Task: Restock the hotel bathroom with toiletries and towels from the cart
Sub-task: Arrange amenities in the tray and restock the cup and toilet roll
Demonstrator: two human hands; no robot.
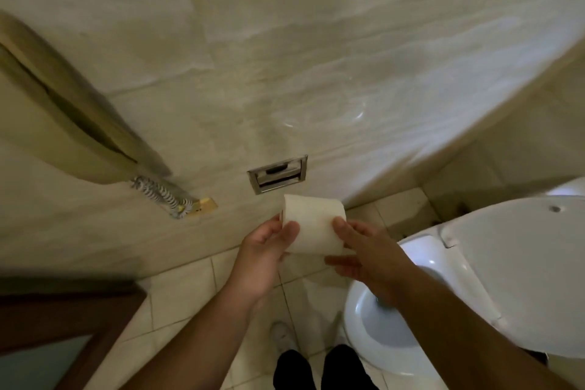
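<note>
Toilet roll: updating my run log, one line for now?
left hand: grips roll | right hand: grips roll | holder: on wall

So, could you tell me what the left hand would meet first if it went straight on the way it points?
The left hand grips the toilet roll; pushed on, both would probably meet the wall just below the metal holder, though depth is unclear.

Dim light falls on a pale marbled wall [316, 41]; beige tiled floor [190, 288] below; white toilet [506, 263] right; dark wooden door frame [63, 310] near left.
</note>
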